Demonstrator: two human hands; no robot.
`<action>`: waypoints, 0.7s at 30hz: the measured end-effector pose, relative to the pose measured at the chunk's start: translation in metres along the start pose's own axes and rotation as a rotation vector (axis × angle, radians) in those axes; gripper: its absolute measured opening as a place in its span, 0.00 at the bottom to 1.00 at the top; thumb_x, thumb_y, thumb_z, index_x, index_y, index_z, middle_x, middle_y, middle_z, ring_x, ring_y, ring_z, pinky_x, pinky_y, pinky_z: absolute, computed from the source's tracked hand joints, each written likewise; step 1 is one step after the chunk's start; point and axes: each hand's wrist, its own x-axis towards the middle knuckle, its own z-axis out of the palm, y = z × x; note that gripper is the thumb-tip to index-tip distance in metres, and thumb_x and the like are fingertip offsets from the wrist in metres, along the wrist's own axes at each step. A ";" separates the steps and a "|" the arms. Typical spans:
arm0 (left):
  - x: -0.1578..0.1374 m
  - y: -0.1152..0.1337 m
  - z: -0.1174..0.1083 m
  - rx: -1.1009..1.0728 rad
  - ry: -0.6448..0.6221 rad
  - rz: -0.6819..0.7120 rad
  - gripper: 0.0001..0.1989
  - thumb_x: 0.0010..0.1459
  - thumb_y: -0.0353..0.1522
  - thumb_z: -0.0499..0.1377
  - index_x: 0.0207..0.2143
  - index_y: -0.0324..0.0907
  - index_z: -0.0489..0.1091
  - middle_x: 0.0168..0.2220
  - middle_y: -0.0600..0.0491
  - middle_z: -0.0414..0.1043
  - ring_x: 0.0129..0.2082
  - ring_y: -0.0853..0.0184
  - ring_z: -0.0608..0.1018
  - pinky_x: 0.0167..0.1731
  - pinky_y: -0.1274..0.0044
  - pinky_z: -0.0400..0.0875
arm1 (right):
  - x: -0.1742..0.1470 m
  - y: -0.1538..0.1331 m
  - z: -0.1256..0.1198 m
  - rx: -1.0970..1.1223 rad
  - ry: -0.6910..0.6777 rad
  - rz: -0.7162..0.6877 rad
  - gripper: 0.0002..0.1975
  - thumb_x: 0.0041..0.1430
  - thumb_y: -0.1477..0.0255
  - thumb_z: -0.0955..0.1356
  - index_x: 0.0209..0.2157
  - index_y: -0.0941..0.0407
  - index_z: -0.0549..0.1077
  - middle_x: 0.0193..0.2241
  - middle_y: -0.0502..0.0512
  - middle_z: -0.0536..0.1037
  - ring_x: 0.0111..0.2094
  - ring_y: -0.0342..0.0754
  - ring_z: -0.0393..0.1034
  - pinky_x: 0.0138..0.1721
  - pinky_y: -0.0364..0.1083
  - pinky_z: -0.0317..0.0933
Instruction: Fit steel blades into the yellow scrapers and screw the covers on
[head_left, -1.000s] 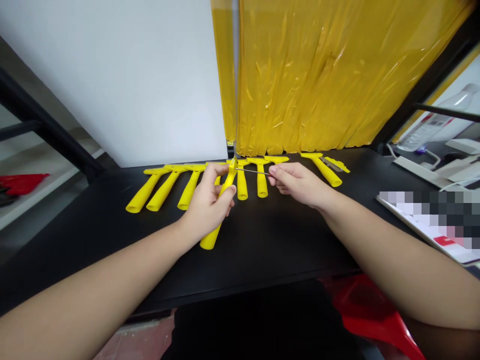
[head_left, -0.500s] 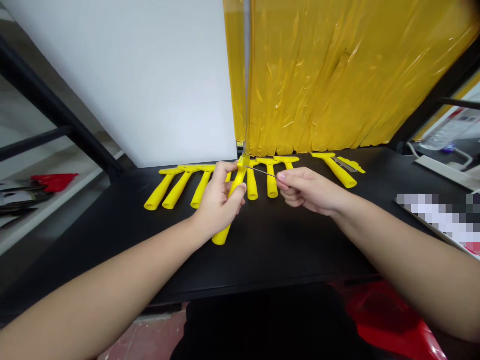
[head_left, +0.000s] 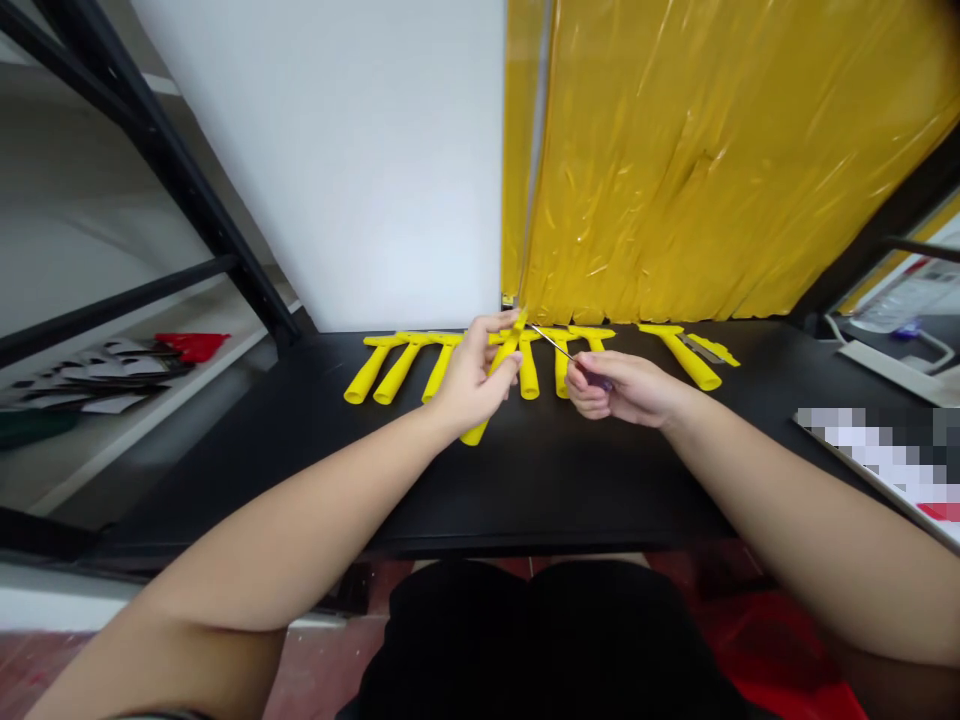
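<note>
Black, smooth tabletop (head_left: 600, 490) lay beneath. The left hand (head_left: 472, 378) gripped a yellow plastic tubular handle (head_left: 481, 426) slanting away rightward; its head lay forward-left of the right hand (head_left: 626, 390), which clasped a dark-handled screwdriver (head_left: 553, 342), metal shaft pointing there.

Your right hand (head_left: 619, 388) partly covers the screwdriver (head_left: 553, 342), while your left hand (head_left: 477, 375) hides part of the yellow tool (head_left: 509, 350).

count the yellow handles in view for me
8 visible: one yellow handle in the left hand, three lying left of it, three just right, the last partly behind the right hand, and one farther right. Another may be hidden behind the left hand.
</note>
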 end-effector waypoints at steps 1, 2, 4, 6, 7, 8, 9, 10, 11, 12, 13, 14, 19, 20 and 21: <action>0.003 -0.001 0.000 -0.010 -0.007 -0.022 0.22 0.56 0.29 0.67 0.50 0.48 0.63 0.54 0.48 0.72 0.26 0.73 0.77 0.21 0.80 0.69 | 0.002 0.000 -0.002 -0.012 0.030 -0.007 0.17 0.67 0.60 0.71 0.29 0.58 0.72 0.20 0.46 0.60 0.21 0.40 0.52 0.23 0.40 0.50; 0.008 -0.001 -0.002 -0.055 0.018 -0.060 0.22 0.56 0.29 0.66 0.49 0.48 0.60 0.50 0.50 0.74 0.23 0.74 0.76 0.19 0.80 0.68 | 0.002 -0.001 -0.004 -0.019 0.059 -0.020 0.16 0.67 0.61 0.71 0.30 0.58 0.73 0.21 0.47 0.62 0.22 0.41 0.54 0.25 0.41 0.53; 0.016 0.000 -0.008 -0.192 0.093 -0.160 0.21 0.57 0.28 0.62 0.48 0.48 0.57 0.40 0.54 0.74 0.21 0.72 0.76 0.19 0.80 0.69 | 0.003 -0.003 -0.008 -0.019 0.124 -0.070 0.14 0.66 0.63 0.71 0.31 0.58 0.74 0.23 0.48 0.64 0.23 0.42 0.57 0.27 0.43 0.57; 0.023 0.002 -0.015 -0.295 0.148 -0.291 0.20 0.56 0.27 0.61 0.48 0.46 0.59 0.35 0.56 0.73 0.22 0.70 0.77 0.20 0.81 0.68 | 0.002 -0.006 -0.012 -0.024 0.203 -0.140 0.11 0.66 0.65 0.71 0.33 0.57 0.75 0.24 0.48 0.66 0.24 0.42 0.58 0.29 0.45 0.59; 0.026 0.002 -0.018 -0.322 0.162 -0.332 0.19 0.56 0.27 0.61 0.48 0.45 0.59 0.33 0.55 0.73 0.23 0.70 0.78 0.20 0.82 0.68 | 0.002 -0.007 -0.014 -0.036 0.254 -0.181 0.09 0.65 0.67 0.70 0.33 0.57 0.75 0.24 0.49 0.67 0.24 0.43 0.59 0.29 0.45 0.60; 0.027 0.003 -0.020 -0.339 0.167 -0.365 0.17 0.56 0.27 0.61 0.47 0.45 0.60 0.33 0.55 0.73 0.24 0.70 0.78 0.20 0.83 0.67 | 0.003 -0.008 -0.016 -0.060 0.312 -0.223 0.07 0.63 0.68 0.70 0.32 0.57 0.75 0.25 0.49 0.67 0.24 0.43 0.59 0.30 0.45 0.60; 0.028 0.003 -0.021 -0.349 0.168 -0.385 0.16 0.56 0.27 0.60 0.46 0.44 0.61 0.33 0.54 0.72 0.24 0.70 0.78 0.19 0.83 0.65 | 0.004 -0.008 -0.018 -0.092 0.374 -0.261 0.05 0.60 0.70 0.70 0.31 0.57 0.74 0.24 0.49 0.68 0.24 0.43 0.60 0.30 0.45 0.59; 0.028 0.003 -0.021 -0.357 0.164 -0.399 0.16 0.56 0.28 0.60 0.46 0.44 0.61 0.34 0.53 0.72 0.24 0.71 0.77 0.18 0.84 0.64 | 0.004 -0.008 -0.020 -0.131 0.434 -0.291 0.03 0.57 0.72 0.70 0.30 0.57 0.73 0.24 0.49 0.68 0.24 0.43 0.60 0.29 0.45 0.59; 0.028 0.003 -0.021 -0.367 0.161 -0.414 0.16 0.56 0.28 0.60 0.46 0.44 0.62 0.35 0.53 0.72 0.24 0.71 0.76 0.18 0.84 0.63 | 0.005 -0.008 -0.020 -0.176 0.480 -0.308 0.02 0.54 0.74 0.70 0.29 0.56 0.72 0.23 0.49 0.68 0.24 0.43 0.61 0.29 0.44 0.57; 0.027 0.003 -0.020 -0.380 0.158 -0.428 0.17 0.56 0.28 0.60 0.48 0.45 0.62 0.36 0.53 0.72 0.23 0.72 0.75 0.18 0.84 0.63 | 0.005 -0.006 -0.019 -0.224 0.511 -0.313 0.02 0.52 0.75 0.70 0.29 0.56 0.71 0.23 0.49 0.68 0.24 0.43 0.60 0.28 0.44 0.55; 0.025 0.002 -0.019 -0.388 0.155 -0.437 0.20 0.56 0.28 0.60 0.51 0.46 0.62 0.38 0.53 0.72 0.23 0.72 0.74 0.18 0.83 0.63 | 0.005 -0.005 -0.017 -0.284 0.520 -0.310 0.03 0.52 0.75 0.69 0.29 0.55 0.70 0.23 0.48 0.69 0.23 0.42 0.59 0.26 0.43 0.53; 0.024 0.002 -0.018 -0.389 0.150 -0.437 0.22 0.56 0.28 0.59 0.54 0.48 0.62 0.39 0.53 0.71 0.24 0.72 0.74 0.19 0.82 0.64 | 0.005 -0.002 -0.013 -0.358 0.508 -0.304 0.03 0.54 0.75 0.69 0.30 0.55 0.70 0.24 0.48 0.70 0.23 0.42 0.58 0.26 0.43 0.52; 0.007 0.002 -0.007 -0.016 0.000 -0.111 0.28 0.54 0.26 0.64 0.57 0.50 0.72 0.54 0.50 0.67 0.34 0.71 0.75 0.35 0.75 0.74 | -0.001 0.012 0.027 -0.738 0.276 -0.339 0.09 0.62 0.66 0.73 0.41 0.54 0.73 0.32 0.51 0.75 0.28 0.43 0.64 0.29 0.44 0.57; 0.003 0.002 -0.004 0.101 -0.006 0.003 0.25 0.54 0.26 0.65 0.55 0.49 0.75 0.53 0.49 0.67 0.39 0.68 0.74 0.40 0.73 0.75 | -0.002 0.015 0.035 -0.772 0.215 -0.344 0.12 0.62 0.66 0.74 0.44 0.53 0.72 0.35 0.52 0.77 0.28 0.43 0.65 0.29 0.44 0.58; -0.001 0.003 -0.001 0.203 -0.010 0.088 0.22 0.55 0.26 0.66 0.52 0.48 0.77 0.50 0.49 0.66 0.44 0.65 0.74 0.46 0.71 0.74 | -0.002 0.017 0.042 -0.802 0.171 -0.349 0.14 0.62 0.66 0.75 0.46 0.53 0.71 0.39 0.53 0.78 0.30 0.44 0.68 0.29 0.44 0.60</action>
